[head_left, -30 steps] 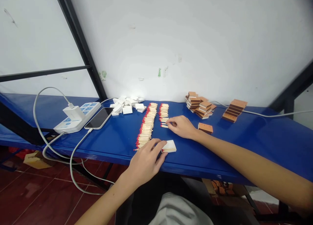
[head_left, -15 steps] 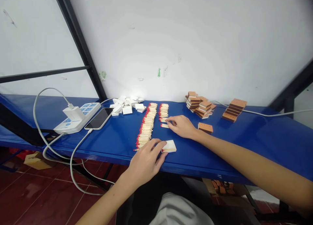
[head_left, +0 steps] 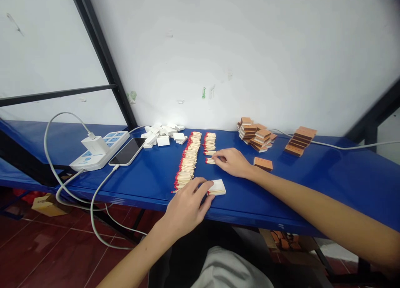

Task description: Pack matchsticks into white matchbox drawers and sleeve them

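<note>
My left hand is closed on the near left end of a small white matchbox tray. A few matchsticks lie along the tray's near side. Beyond it, my right hand has thumb and forefinger pinched together at the plain ends of some loose red-headed matches. How many are between the fingertips is hidden. These matches lie at the near end of a short row of matches. To its left runs a longer, thicker row of matches, its near end beside my left hand.
White trays lie heaped at the back left. Brown matchbox sleeves are piled at the back right, with another stack farther right and a single box by my right forearm. A phone and power strip with cables occupy the left.
My right fingertips have shifted very slightly at the near matches of the short row. My left hand and the tray stay in place.
</note>
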`<state>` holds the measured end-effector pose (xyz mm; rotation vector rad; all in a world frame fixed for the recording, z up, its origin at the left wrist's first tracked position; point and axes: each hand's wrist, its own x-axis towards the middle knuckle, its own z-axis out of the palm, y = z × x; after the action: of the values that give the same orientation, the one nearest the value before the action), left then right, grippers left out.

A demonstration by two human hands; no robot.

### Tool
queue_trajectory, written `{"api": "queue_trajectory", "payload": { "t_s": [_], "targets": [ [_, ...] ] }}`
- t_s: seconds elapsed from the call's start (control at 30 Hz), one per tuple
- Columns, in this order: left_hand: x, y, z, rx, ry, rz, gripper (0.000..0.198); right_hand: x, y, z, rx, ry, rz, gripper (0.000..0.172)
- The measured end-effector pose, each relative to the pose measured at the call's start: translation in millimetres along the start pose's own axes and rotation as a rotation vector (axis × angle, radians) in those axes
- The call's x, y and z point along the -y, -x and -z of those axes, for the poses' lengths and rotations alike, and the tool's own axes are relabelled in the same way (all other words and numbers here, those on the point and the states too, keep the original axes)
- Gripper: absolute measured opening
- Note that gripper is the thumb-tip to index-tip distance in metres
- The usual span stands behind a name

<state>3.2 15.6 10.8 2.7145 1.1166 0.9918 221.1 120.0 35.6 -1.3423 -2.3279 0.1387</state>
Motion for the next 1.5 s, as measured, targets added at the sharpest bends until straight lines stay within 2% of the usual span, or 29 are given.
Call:
{"api": "queue_trajectory", "payload": {
  "t_s": [0.13, 0.87, 1.07, 1.5],
  "targets": [
    [-0.2, -0.3, 0.3, 0.005, 0.002, 0.003, 0.024, -1.5, -0.5, -1.3, -0.028, 0.003, -0.028, 0.031],
    [-0.5, -0.2, 0.9, 0.01, -0.003, 0.008, 0.024, -0.7, -1.6, 0.1, 0.011, 0.021, 0.001, 0.032],
    [-0.3, 0.2, 0.0, 0.013, 0.003, 0.005, 0.025, -1.5, -1.3, -0.7, 0.012, 0.01, -0.03, 0.034],
    [1.4, 0.5, -1.8, 0.004, -0.004, -0.007, 0.025, -2.3, -1.5, -1.5, -0.009, 0.006, 0.052, 0.026]
  ]
}}
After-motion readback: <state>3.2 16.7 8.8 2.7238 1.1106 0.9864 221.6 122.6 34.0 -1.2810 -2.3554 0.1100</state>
